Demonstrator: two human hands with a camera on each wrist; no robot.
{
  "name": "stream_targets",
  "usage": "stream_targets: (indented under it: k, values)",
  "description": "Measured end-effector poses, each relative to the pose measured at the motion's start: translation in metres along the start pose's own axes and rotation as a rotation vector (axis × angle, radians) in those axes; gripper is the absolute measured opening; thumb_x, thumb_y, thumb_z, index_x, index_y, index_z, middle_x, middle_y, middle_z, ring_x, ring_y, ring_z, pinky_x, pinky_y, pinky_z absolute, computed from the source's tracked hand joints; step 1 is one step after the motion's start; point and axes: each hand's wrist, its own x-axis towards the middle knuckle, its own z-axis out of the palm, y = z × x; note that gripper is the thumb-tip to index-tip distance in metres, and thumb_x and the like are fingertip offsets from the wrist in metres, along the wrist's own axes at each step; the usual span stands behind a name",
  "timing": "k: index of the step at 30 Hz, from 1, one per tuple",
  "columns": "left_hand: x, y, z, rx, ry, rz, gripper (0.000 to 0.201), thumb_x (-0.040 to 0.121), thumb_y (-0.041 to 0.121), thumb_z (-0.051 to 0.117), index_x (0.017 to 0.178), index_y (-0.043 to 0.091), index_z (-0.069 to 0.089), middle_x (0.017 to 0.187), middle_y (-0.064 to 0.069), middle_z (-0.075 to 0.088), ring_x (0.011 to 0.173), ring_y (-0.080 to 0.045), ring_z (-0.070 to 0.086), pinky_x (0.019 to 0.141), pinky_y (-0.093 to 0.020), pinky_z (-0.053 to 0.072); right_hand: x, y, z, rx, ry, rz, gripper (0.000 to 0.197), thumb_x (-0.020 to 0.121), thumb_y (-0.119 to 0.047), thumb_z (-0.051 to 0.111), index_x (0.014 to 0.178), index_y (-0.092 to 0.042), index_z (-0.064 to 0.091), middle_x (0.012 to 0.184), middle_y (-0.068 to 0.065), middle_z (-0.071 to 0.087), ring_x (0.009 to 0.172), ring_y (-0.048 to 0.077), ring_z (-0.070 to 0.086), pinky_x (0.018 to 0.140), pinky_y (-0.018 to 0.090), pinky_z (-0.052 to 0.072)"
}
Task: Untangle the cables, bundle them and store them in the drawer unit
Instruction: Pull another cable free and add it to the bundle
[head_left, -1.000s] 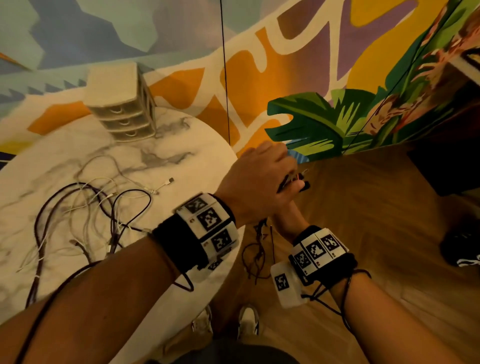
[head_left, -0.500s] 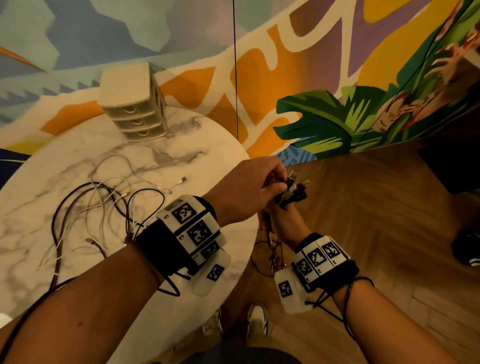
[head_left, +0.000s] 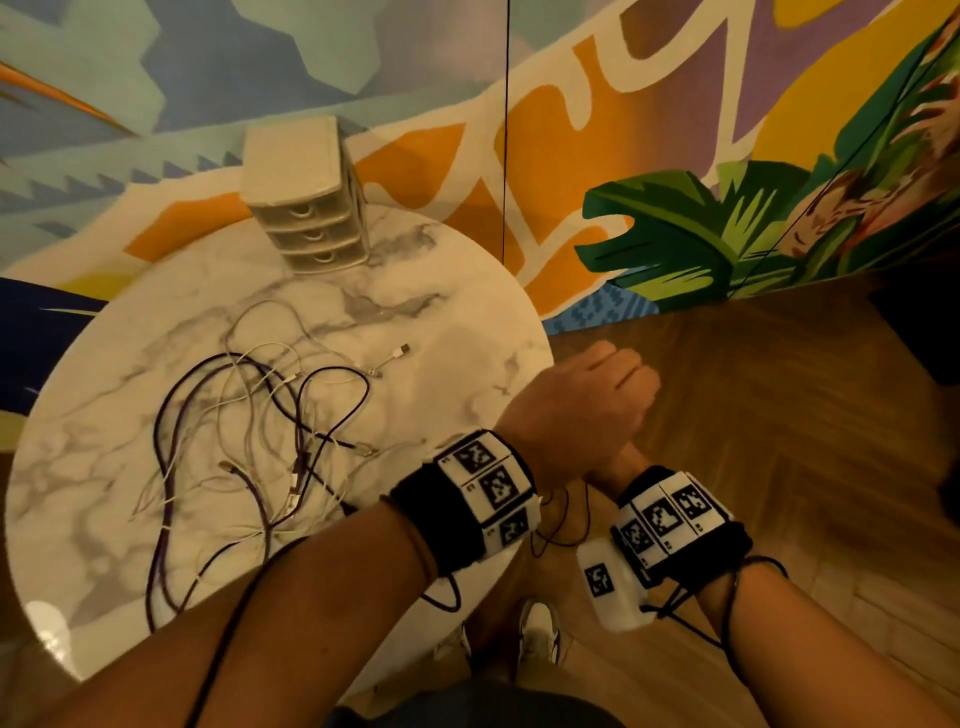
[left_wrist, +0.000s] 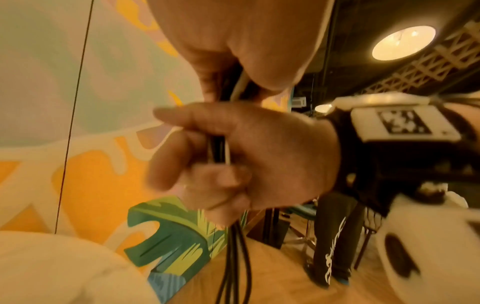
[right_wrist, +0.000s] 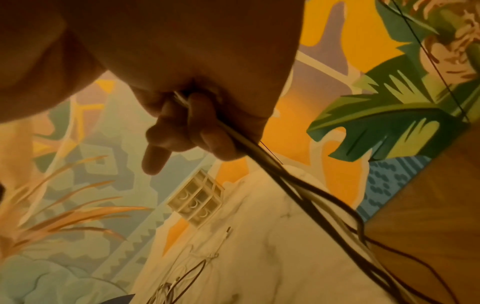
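A bundle of black and white cables (left_wrist: 218, 148) is gripped by both hands beside the table's right edge. My left hand (head_left: 587, 400) closes over the top of the bundle (left_wrist: 239, 86), directly above my right hand (left_wrist: 233, 164). In the head view the left hand hides the right hand's fingers. The right hand (right_wrist: 189, 125) grips the strands, which trail down (right_wrist: 285, 185) toward the floor. A tangle of dark and white cables (head_left: 260, 441) lies on the round marble table (head_left: 457, 322). The beige three-drawer unit (head_left: 306, 208) stands at the table's far edge, drawers closed.
A painted mural wall (head_left: 623, 130) rises just behind the table. Wood floor (head_left: 779, 389) spreads to the right, with a dark object (head_left: 924, 322) at the far right. My shoes (head_left: 540, 629) show below. A standing person's legs (left_wrist: 335, 236) appear in the left wrist view.
The cable plugs that stuck out above my left fist are now covered by it. Both hands have shifted a little to the right, off the table edge, with the left stacked over the right.
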Motion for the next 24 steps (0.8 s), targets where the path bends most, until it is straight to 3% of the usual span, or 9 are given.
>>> stream_targets:
  k: [4,8,11,13,14,15,17,21,24]
  values:
    - [-0.006,0.000,0.006,0.005,0.183,0.026,0.023,0.086,0.026,0.058,0.069,0.010,0.057,0.068,-0.005,0.057,0.062,-0.019,0.051,0.059,-0.025,0.035,-0.011,-0.016,0.003,-0.232,0.178,0.147,0.008,0.083,-0.007,0.038,0.079,-0.014,0.036,0.076,0.003,0.049,0.077,0.022,0.051,0.098,0.043,0.044]
    - [-0.011,-0.001,0.011,-0.036,0.266,0.049,0.027,0.083,0.027,0.062,0.064,0.009,0.056,0.062,-0.005,0.055,0.057,-0.019,0.049,0.054,-0.024,0.032,-0.003,-0.001,0.005,-0.094,0.005,0.118,0.027,0.079,-0.015,0.065,0.072,-0.014,0.040,0.067,0.001,0.044,0.068,0.019,0.048,0.099,0.043,0.044]
    - [-0.017,-0.003,0.010,-0.134,0.228,-0.043,0.026,0.083,0.028,0.062,0.068,0.007,0.058,0.068,-0.007,0.057,0.060,-0.019,0.051,0.054,-0.020,0.031,0.003,0.032,0.028,0.039,-0.068,0.016,0.029,0.078,-0.019,0.074,0.096,-0.013,0.052,0.089,0.005,0.058,0.072,0.001,0.039,0.096,0.019,0.038]
    - [-0.024,-0.007,0.003,-0.309,0.143,-0.228,0.029,0.088,0.035,0.055,0.088,0.005,0.059,0.088,-0.008,0.058,0.075,-0.017,0.054,0.060,-0.016,0.033,0.014,0.057,0.044,0.409,-0.486,-0.171,0.030,0.090,-0.002,0.057,0.120,-0.006,0.055,0.123,0.012,0.059,0.073,-0.009,0.036,0.084,0.011,0.038]
    - [-0.032,-0.012,0.000,-0.388,0.103,-0.344,0.034,0.091,0.038,0.048,0.099,0.007,0.057,0.099,-0.007,0.056,0.085,-0.016,0.053,0.064,-0.018,0.037,0.016,0.062,0.041,0.526,-0.573,-0.203,0.027,0.094,-0.002,0.049,0.113,-0.017,0.060,0.113,0.005,0.064,0.069,-0.009,0.038,0.074,0.016,0.042]
    - [-0.043,-0.020,0.000,-0.432,0.079,-0.460,0.036,0.092,0.041,0.042,0.106,0.010,0.054,0.106,-0.004,0.053,0.091,-0.014,0.052,0.067,-0.022,0.042,0.020,0.065,0.042,0.531,-0.570,-0.265,0.032,0.098,-0.008,0.042,0.094,-0.032,0.063,0.090,-0.003,0.068,0.060,-0.006,0.041,0.062,0.022,0.039]
    - [-0.078,-0.046,0.009,-0.374,-0.012,-0.677,0.030,0.094,0.042,0.040,0.104,0.017,0.051,0.107,0.000,0.051,0.095,-0.017,0.053,0.073,-0.031,0.046,0.022,0.060,0.043,0.609,-0.603,-0.185,0.042,0.100,-0.019,0.030,0.079,-0.031,0.064,0.063,0.006,0.065,0.040,0.004,0.039,0.047,0.021,0.033]
    - [-0.170,-0.099,0.030,-0.058,-0.644,-0.976,0.039,0.093,0.037,0.046,0.125,0.014,0.042,0.129,-0.008,0.043,0.108,-0.030,0.053,0.083,-0.038,0.044,0.024,0.060,0.048,0.722,-0.705,0.014,0.039,0.097,-0.017,0.027,0.102,-0.012,0.065,0.060,0.018,0.061,0.032,0.006,0.030,0.036,0.019,0.027]
    - [-0.215,-0.107,0.028,0.022,-0.824,-1.058,0.039,0.093,0.025,0.042,0.131,0.015,0.039,0.136,-0.008,0.044,0.114,-0.029,0.053,0.090,-0.039,0.045,0.017,0.055,0.058,0.725,-0.754,0.038,0.042,0.095,-0.016,0.027,0.094,-0.006,0.068,0.059,0.017,0.060,0.033,0.009,0.027,0.040,0.021,0.022]
